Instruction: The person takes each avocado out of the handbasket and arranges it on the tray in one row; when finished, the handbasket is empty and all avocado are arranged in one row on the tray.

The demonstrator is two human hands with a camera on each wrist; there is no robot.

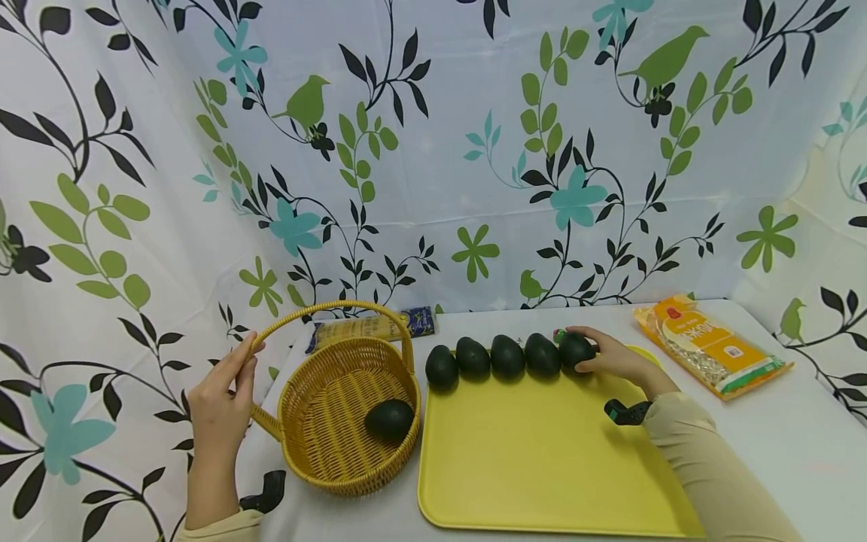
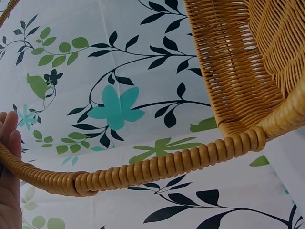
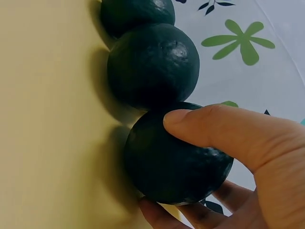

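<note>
My left hand (image 1: 223, 399) holds the wrapped handle (image 2: 143, 169) of a yellow-brown wicker basket (image 1: 298, 444) near the handle's left side. One dark avocado (image 1: 389, 420) lies inside, toward the basket's right wall. A row of several dark avocados (image 1: 508, 357) runs along the far edge of a yellow tray (image 1: 542, 467). At the right end of that row, my right hand (image 1: 612, 357) grips an avocado (image 3: 174, 162). Its thumb lies over the top and the other fingers curve underneath. In the right wrist view this avocado touches its neighbour (image 3: 155, 67).
Behind the basket lies a long yellow and blue packet (image 1: 366, 329). An orange bag of grain or flakes (image 1: 711, 346) rests on the white table (image 1: 799, 444) right of the tray. A patterned curtain (image 1: 433, 165) hangs at the back and left.
</note>
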